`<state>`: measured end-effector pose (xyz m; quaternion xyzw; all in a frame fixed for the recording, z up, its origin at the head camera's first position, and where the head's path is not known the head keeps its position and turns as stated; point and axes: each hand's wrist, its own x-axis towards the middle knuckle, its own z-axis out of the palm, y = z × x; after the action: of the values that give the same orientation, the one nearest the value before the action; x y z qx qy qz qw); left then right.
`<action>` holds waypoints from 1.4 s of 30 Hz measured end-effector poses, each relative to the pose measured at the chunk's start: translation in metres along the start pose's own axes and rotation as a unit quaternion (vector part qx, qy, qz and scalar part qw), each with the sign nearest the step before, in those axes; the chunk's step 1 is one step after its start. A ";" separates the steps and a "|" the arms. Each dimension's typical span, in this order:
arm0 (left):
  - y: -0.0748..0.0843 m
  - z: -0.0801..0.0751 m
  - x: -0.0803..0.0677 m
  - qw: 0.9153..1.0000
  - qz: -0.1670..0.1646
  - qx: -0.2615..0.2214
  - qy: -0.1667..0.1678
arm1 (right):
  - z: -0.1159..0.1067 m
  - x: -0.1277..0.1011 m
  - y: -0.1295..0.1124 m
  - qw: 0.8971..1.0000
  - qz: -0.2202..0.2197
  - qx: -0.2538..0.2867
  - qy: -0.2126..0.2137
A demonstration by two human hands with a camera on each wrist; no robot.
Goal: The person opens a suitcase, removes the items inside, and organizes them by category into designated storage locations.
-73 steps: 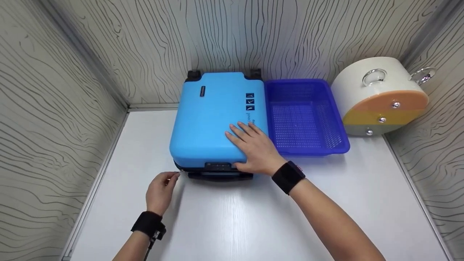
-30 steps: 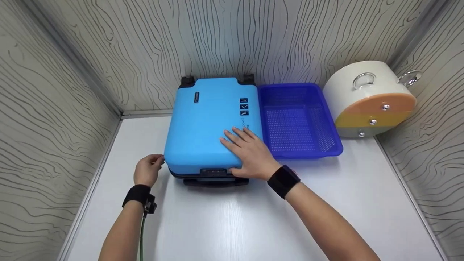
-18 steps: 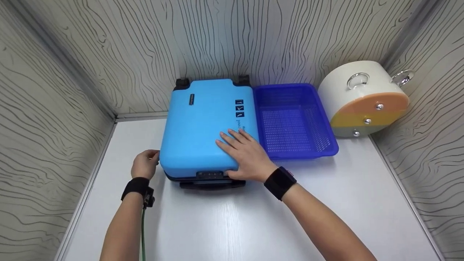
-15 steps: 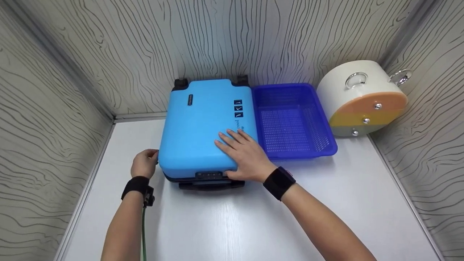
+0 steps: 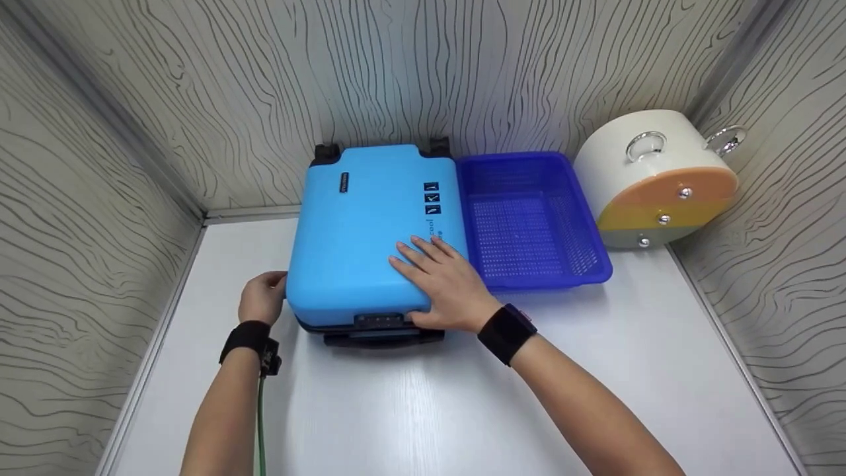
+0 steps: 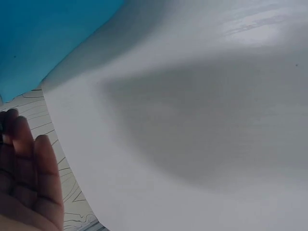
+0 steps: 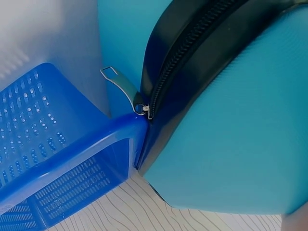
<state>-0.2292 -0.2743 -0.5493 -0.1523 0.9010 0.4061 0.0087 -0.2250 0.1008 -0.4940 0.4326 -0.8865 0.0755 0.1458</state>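
A light blue hard-shell suitcase (image 5: pixel 370 231) lies flat with its wheels toward the back wall and its black combination lock (image 5: pixel 380 321) at the front. Beside its left side, near the front corner, my left hand (image 5: pixel 262 299) pinches the zipper pull, its fingertips partly hidden by the shell. In the left wrist view several of that hand's fingers (image 6: pixel 47 168) show below the blue shell. My right hand (image 5: pixel 453 287) rests spread on the lid's front right, thumb over the front edge. Along the right side, the right wrist view shows the black zipper (image 7: pixel 185 53) and another metal zipper pull (image 7: pixel 122 89).
A purple-blue plastic basket (image 5: pixel 598 272) stands against the suitcase's right side. Farther right is a white drum-shaped box (image 5: pixel 611 149) with an orange, yellow and green front and silver ring handles. Patterned walls enclose the white table (image 5: pixel 370 423) at the back and sides.
My left hand has moved from the suitcase's front left corner back along its left side. The right hand stays on the lid. The head view has shifted slightly, moving everything left in frame.
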 end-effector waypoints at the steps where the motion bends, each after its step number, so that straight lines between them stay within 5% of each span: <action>1: 0.000 -0.001 0.000 1.000 0.005 -0.003 -0.002 | 0.000 0.000 0.000 1.000 -0.001 0.000 0.000; 9: 0.009 -0.019 -0.004 0.998 0.038 -0.040 -0.010 | -0.001 0.001 0.000 1.000 0.003 -0.010 -0.005; 14: 0.036 -0.032 -0.013 0.987 0.148 -0.060 -0.018 | 0.001 0.001 0.000 1.000 0.001 -0.015 -0.007; 17: 0.053 -0.034 -0.021 0.969 0.245 0.008 -0.022 | 0.001 0.000 0.000 1.000 0.001 -0.013 -0.007; 23: 0.068 -0.021 -0.035 0.910 0.382 0.161 -0.028 | 0.000 -0.001 0.001 1.000 0.005 -0.013 0.000; 26: 0.063 -0.012 -0.036 0.900 0.394 0.185 -0.034 | 0.000 0.000 0.000 1.000 0.005 -0.004 -0.003; 34: 0.057 -0.007 -0.033 0.894 0.400 0.199 -0.042 | 0.004 -0.004 -0.001 0.999 0.020 -0.002 0.034; 42: 0.055 -0.006 -0.046 0.896 0.397 0.196 -0.024 | 0.018 -0.029 -0.016 0.978 0.149 0.102 0.104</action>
<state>-0.2004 -0.2322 -0.4995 0.2325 0.9476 0.1942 -0.1014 -0.1988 0.1080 -0.5202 0.2984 -0.9084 0.2312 0.1798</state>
